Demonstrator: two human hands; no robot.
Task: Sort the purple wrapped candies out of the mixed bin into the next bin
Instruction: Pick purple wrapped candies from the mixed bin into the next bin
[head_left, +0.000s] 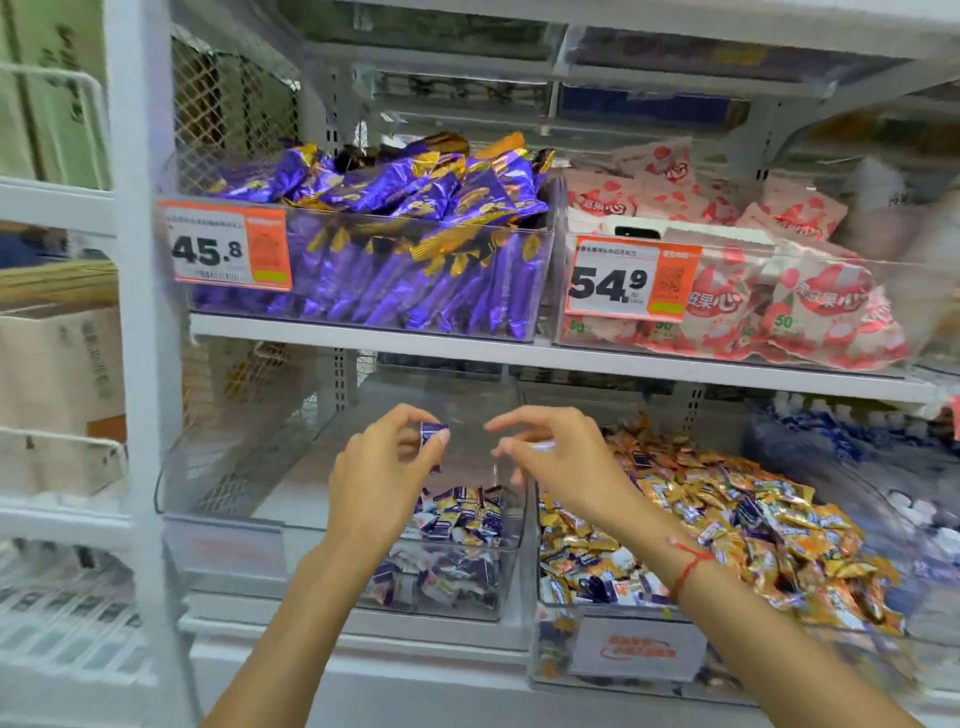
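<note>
L hand (382, 470) up over the clear plastic bin on the lower shelf (467, 597), thumb + fingertips pinching one small purple wrapped candy (432, 434). R hand (550, 457) beside it, fingers curled, poss. pinching a pale wrapper, too blurred, can't tell. Thin red string bracelet (688, 566) on R wrist. That bin holds a low heap of purple/white wrapped candies (460, 519) at its right end, rest bare. Next bin to the right, the clear mixed bin (639, 654), is heaped w/ gold/orange wrapped candies (753, 519), a few purple ones among them. Further right, blue/white packs (841, 441), blurred. White metal shelf board (363, 332) above carries a clear bin of large purple foil packs (415, 280), tag 45.8, and a clear bin of pink/white strawberry-print packs (779, 312), tag 54.9. Wire mesh panel (223, 114) at left, cardboard boxes (57, 364) beyond.
</note>
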